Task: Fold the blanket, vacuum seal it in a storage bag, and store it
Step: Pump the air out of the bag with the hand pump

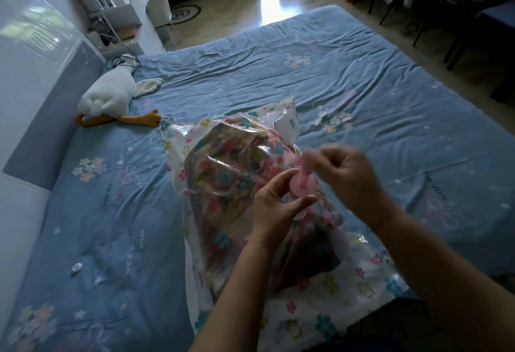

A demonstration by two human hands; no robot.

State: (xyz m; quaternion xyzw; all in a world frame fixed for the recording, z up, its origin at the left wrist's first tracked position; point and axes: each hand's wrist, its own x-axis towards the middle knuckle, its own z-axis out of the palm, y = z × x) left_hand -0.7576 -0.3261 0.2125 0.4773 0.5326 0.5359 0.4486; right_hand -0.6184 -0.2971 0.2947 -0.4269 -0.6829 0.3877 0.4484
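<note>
The storage bag (306, 310), blanket (223, 184) inside, lay on the bed (362, 87); a plush goose (111, 92) lay behind it to the left, beside the headboard (53, 117).

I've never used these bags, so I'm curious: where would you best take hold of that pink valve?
Take the pink valve by its round rim, from the left side, thumb and finger on opposite edges, as the left hand does. It is a flat disc raised off the slack film of the storage bag, so only its edge gives a firm grip.

Letter H on floor mat (184, 12), bedsheet (334, 78) lettering illegible
</note>
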